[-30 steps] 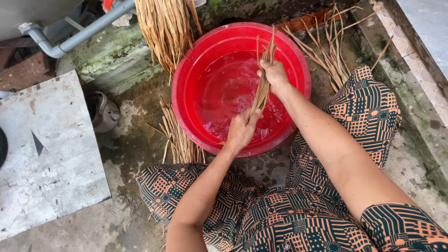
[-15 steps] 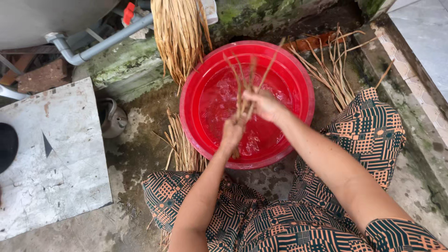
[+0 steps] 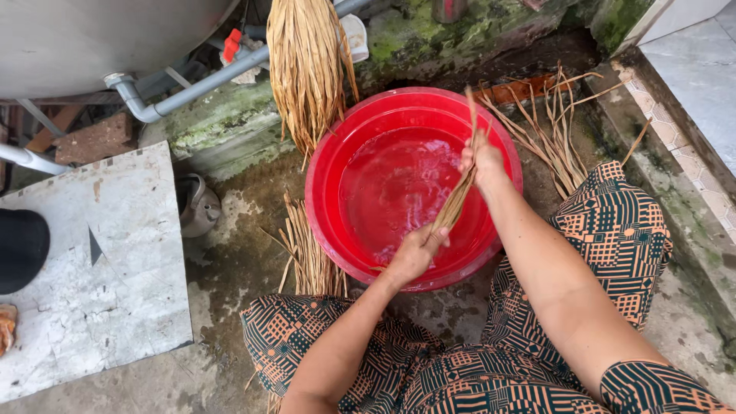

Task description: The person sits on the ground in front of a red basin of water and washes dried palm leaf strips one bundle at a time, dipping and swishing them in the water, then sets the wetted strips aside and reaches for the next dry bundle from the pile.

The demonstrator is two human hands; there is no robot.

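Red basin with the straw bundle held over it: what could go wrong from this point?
Both hands, left hand and right hand, grip one thin straw bundle stretched between them; twisting may snap strands. The red basin holds water close to the patterned trousers, so splashes could soak them. Loose stalks lie on the wet ground beside the basin and might get trodden.

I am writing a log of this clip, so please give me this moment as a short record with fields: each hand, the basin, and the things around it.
left hand: grips the lower end of a small bundle of straw stalks, over the near side of the basin
right hand: grips the same bundle higher up
basin: red round plastic basin on the ground, holding water
hanging straw: thick bunch draped over the grey pipe
loose stalks: on the ground left and right of the basin
slab: grey slab at left
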